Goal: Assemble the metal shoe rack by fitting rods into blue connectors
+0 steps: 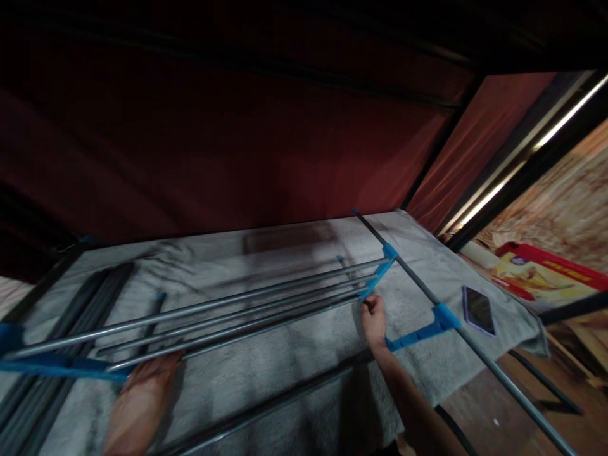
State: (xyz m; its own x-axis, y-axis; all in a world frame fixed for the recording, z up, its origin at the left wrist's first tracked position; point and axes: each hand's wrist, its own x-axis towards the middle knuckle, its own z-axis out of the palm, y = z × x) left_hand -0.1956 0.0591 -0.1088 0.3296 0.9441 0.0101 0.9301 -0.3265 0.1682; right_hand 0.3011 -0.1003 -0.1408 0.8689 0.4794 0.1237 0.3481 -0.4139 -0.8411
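Note:
Several grey metal tubes (247, 311) run side by side between a blue plastic bracket (377, 278) at the right and another blue bracket (61, 367) at the left. My right hand (373, 320) pinches the lowest tube close to where it meets the right bracket. My left hand (145, 402) is closed around the same tube's left part, beside the left bracket; its fingertips are partly hidden. The right bracket sits on a long grey pole (420, 282), which also carries a second blue bracket (422, 332) nearer to me.
A light grey cloth (313, 342) covers the work surface. Dark tubes (78, 316) lie bundled at the left, and another long tube (266, 411) lies along the front. A phone (479, 310) rests at the right, near a red and yellow box (546, 272). A dark red wall (237, 152) stands behind.

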